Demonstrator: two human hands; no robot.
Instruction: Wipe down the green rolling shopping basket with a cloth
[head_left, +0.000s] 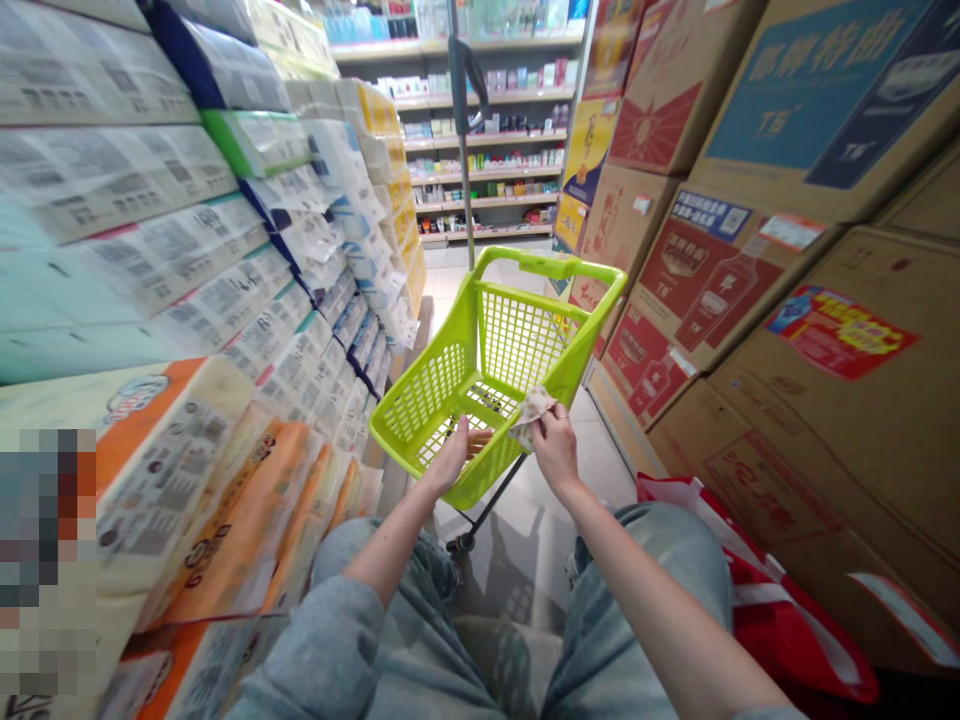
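Observation:
A lime-green plastic shopping cart point(525, 265) with lattice walls stands in front of my knees. My right hand point(553, 440) pinches a crumpled, pale patterned cloth point(534, 405) against the cart's right side rim. Reaching over the near rim, my left hand point(456, 455) is inside the upper part of the basket. Its thumb points up, and its fingers are stretched out toward the right wall, apart from the thumb. I see nothing in that hand. Whether its fingertips touch the wall is unclear.
Stacked tissue packs point(225, 490) line the left side. Cardboard cartons point(750, 270) rise along the right, with a red bag point(795, 620) below them. Shelves of small products point(502, 135) close off the far end. A dark pole with a looped handle point(461, 90) stands behind the cart.

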